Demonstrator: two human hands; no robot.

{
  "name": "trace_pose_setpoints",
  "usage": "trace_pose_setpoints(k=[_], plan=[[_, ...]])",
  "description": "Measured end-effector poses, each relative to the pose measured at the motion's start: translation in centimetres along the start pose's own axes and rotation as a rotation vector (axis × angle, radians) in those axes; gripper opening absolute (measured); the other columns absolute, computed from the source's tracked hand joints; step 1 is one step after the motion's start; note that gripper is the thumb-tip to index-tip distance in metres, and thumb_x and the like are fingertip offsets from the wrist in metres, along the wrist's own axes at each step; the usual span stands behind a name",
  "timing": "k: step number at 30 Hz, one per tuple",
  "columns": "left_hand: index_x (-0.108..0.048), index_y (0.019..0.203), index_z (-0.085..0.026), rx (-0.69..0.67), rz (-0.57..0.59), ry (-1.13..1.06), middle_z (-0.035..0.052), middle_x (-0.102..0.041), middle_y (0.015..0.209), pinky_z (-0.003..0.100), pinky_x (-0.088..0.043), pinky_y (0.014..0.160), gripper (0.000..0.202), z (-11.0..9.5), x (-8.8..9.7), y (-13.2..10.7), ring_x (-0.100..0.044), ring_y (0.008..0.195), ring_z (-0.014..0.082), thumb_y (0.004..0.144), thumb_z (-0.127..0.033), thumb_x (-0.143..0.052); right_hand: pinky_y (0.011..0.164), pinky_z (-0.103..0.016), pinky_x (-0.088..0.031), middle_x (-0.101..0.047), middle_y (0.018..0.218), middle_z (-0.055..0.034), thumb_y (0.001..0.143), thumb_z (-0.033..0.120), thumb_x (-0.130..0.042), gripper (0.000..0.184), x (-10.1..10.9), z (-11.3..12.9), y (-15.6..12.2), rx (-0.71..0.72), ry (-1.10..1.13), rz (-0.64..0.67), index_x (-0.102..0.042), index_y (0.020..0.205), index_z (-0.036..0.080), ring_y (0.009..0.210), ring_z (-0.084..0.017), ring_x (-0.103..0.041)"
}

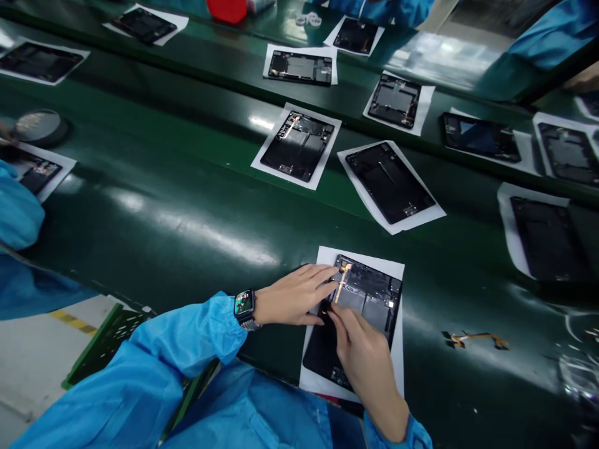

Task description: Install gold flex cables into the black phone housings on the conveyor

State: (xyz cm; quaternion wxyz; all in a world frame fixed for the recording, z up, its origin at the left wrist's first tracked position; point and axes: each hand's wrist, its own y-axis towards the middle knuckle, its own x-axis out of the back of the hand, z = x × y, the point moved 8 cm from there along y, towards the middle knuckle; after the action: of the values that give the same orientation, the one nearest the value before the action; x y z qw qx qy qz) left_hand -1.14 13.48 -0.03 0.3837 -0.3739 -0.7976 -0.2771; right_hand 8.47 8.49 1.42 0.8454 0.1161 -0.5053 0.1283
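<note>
Left fingers [322,274] spread; right fingers [344,316], pressed together, may slip, tearing flat orange ribbon cable [343,281] at their one o'clock

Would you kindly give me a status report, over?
Left hand open at black tablet; right hand pinched near its orange strip; both hands partly hide it.

A black rectangular device [374,305] lies on a white paper sheet [398,355] on the glossy green table [187,168], left of a thin orange ribbon cable [482,337].
</note>
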Motion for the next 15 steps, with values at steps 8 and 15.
trace_pose_setpoints(k=[8, 15], plan=[[-0.042, 0.133, -0.007, -0.005, 0.011, 0.028, 0.0229, -0.037, 0.148, 0.046, -0.031, 0.114, 0.077, -0.2, 0.1, 0.1, -0.032, 0.140, 0.0351, 0.074, -0.037, -0.081, 0.083, -0.036, -0.057, -0.067, 0.106, -0.0113, 0.097, 0.008, -0.040, 0.027, -0.2, -0.2, -0.3, 0.068, 0.005, -0.041, -0.057, 0.115, 0.017, 0.098, -0.022, -0.067], [-0.040, 0.135, -0.008, 0.005, 0.027, 0.037, 0.0224, -0.036, 0.149, 0.046, -0.030, 0.115, 0.077, -0.1, 0.2, 0.0, -0.032, 0.140, 0.0345, 0.077, -0.038, -0.079, 0.077, -0.030, -0.058, -0.070, 0.100, -0.0088, 0.097, 0.015, -0.050, 0.018, 1.3, 0.0, -0.4, 0.064, 0.034, -0.119, -0.059, 0.113, 0.016, 0.089, -0.019, -0.069]])
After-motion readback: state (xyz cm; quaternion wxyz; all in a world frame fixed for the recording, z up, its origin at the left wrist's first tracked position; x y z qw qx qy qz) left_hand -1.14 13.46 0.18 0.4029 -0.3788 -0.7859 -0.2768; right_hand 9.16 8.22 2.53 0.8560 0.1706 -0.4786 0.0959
